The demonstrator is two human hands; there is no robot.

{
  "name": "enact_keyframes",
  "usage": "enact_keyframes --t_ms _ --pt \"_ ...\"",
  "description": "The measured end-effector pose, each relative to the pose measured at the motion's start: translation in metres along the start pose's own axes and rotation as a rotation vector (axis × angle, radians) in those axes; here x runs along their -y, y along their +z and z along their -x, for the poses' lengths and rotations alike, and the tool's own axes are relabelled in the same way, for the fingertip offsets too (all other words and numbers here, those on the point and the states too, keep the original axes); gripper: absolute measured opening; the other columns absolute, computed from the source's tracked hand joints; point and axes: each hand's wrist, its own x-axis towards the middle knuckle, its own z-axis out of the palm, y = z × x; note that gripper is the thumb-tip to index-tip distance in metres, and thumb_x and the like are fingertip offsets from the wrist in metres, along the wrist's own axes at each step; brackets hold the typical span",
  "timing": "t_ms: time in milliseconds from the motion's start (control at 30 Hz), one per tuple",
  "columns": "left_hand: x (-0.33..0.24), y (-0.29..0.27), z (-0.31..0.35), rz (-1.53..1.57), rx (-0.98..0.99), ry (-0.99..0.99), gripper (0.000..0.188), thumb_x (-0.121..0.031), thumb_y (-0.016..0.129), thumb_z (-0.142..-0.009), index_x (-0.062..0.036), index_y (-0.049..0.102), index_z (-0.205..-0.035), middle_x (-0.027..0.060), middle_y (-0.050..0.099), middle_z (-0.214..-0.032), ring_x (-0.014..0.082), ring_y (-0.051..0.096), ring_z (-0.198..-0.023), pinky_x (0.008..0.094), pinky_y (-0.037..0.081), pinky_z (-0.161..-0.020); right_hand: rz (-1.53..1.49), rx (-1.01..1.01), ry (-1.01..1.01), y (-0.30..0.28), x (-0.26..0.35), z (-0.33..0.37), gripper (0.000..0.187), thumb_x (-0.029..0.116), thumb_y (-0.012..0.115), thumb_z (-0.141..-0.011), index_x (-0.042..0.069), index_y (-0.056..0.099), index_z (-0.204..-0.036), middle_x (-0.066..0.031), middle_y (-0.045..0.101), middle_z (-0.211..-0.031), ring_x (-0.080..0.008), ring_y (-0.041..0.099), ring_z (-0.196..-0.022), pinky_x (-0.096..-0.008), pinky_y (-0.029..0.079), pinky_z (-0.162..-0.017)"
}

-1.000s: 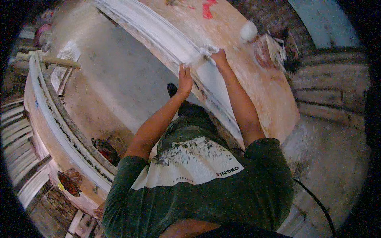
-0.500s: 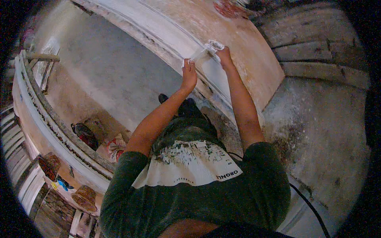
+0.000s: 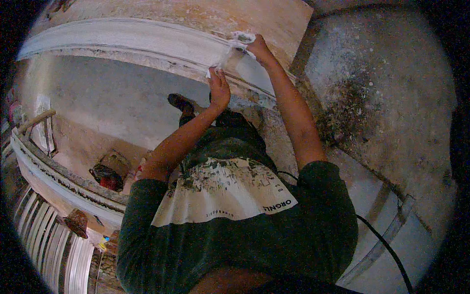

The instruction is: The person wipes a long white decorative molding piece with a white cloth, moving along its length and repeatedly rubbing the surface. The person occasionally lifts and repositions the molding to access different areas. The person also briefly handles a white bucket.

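Observation:
My right hand (image 3: 260, 50) is closed on a wet-looking, white-smeared piece (image 3: 242, 37); its exact kind is unclear. My left hand (image 3: 220, 92) is closed at the nearer end of what looks like the same piece, with white matter on its fingertips. Between the hands the piece looks thin and pale, lying across a long white plaster-like moulding strip (image 3: 127, 35). That strip runs along the near edge of a broad tan board (image 3: 161, 15). To the left of my hands its surface is bright white; to the right it looks greyer.
A second long ledge with a pale rim (image 3: 63, 174) curves along the left. On the floor (image 3: 122, 88) near it lies a dark and red object (image 3: 108, 177). Pale slats (image 3: 36, 220) stand at lower left. A black cable (image 3: 387, 250) runs at lower right, beside dark-stained ground (image 3: 350, 98).
My view has turned, so the strip now runs more level across the top. Both hands keep their hold on the white-smeared piece. One foot shows farther out to the left.

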Motion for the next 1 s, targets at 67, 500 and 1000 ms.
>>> enact_keyframes --t_ms 67,500,1000 --pt "0.013 0.006 0.009 -0.169 0.087 0.243 0.045 -0.023 0.034 -0.095 0.0066 0.025 -0.127 0.0309 0.037 -0.119 0.0432 0.038 -0.109 0.0477 0.017 -0.101 0.026 -0.019 0.054 -0.017 0.011 0.009 0.034 0.021 0.071 -0.07 0.002 0.065 -0.097 -0.0051 0.067 -0.085 -0.0158 0.062 -0.078 -0.0284 0.048 -0.073" --pt "-0.033 0.117 0.094 -0.213 0.448 0.369 0.052 -0.005 0.04 -0.087 0.0135 0.017 -0.13 0.023 0.051 -0.087 0.038 0.048 -0.079 0.0527 0.025 -0.092 0.193 -0.238 0.103 -0.133 -0.038 0.107 0.041 0.012 0.068 -0.073 0.001 0.057 -0.11 -0.0084 0.063 -0.098 -0.0182 0.059 -0.09 -0.0299 0.047 -0.081" --pt "-0.145 0.019 0.034 0.252 0.299 -0.004 0.02 -0.013 0.043 -0.092 -0.0012 0.039 -0.107 0.0169 0.055 -0.094 0.0246 0.053 -0.087 0.0364 0.041 -0.076 -0.395 -0.168 0.233 -0.1 0.0 0.127 0.026 0.006 0.062 -0.079 0.002 0.06 -0.105 -0.0091 0.062 -0.101 -0.017 0.06 -0.091 -0.029 0.048 -0.079"
